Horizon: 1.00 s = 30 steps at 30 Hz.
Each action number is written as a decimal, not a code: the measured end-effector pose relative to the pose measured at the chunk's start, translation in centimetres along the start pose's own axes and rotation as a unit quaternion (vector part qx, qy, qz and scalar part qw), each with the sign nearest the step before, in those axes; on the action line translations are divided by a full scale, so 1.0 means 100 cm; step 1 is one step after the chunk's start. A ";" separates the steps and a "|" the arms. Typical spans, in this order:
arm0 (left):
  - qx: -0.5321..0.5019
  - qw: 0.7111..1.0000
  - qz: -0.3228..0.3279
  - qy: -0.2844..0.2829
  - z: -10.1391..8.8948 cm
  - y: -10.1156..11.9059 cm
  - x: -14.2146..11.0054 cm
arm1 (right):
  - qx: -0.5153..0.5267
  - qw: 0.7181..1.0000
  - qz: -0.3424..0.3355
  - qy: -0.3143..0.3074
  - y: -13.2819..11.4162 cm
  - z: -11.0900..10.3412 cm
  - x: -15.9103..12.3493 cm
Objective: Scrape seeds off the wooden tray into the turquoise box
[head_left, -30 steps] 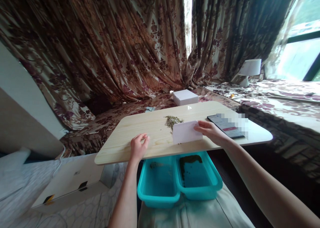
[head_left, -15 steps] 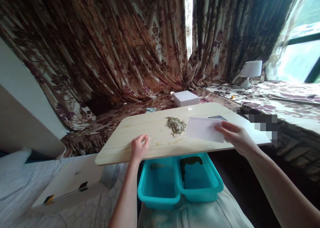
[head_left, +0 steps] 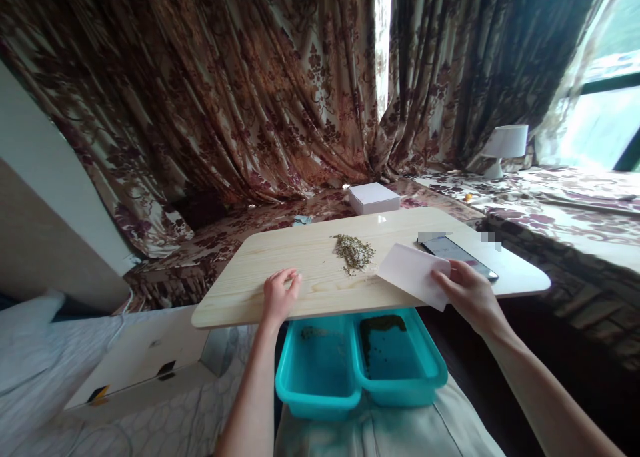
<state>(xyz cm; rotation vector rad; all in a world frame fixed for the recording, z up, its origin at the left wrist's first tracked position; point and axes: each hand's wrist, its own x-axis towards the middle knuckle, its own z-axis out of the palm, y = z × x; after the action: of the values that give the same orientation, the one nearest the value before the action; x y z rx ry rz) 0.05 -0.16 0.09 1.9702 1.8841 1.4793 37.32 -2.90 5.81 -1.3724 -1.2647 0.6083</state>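
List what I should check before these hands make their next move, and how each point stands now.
1. White card gripped by the right hand: ok.
2. Left hand away from the grains: ok.
3. Grains in one tight heap: not ok, some lie loose around its edges.
4. Left tub and right tub fully out from under the table: not ok, its near edge hides their far rims.
5. Card's underside free of grains: cannot tell, hidden.

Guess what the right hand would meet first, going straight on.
Probably the heap of small greenish grains, met by the flat white card in the right hand; depth is unclear.
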 end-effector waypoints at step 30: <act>0.037 0.999 0.011 -0.031 0.003 -0.003 -0.001 | 0.051 0.986 0.046 -0.155 -0.005 0.063 -0.044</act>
<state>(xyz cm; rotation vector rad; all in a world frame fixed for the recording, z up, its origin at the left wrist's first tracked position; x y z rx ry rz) 0.00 -0.02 -0.30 2.0489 1.9263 1.3564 30.18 -4.65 3.41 -1.2893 -1.3987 0.9674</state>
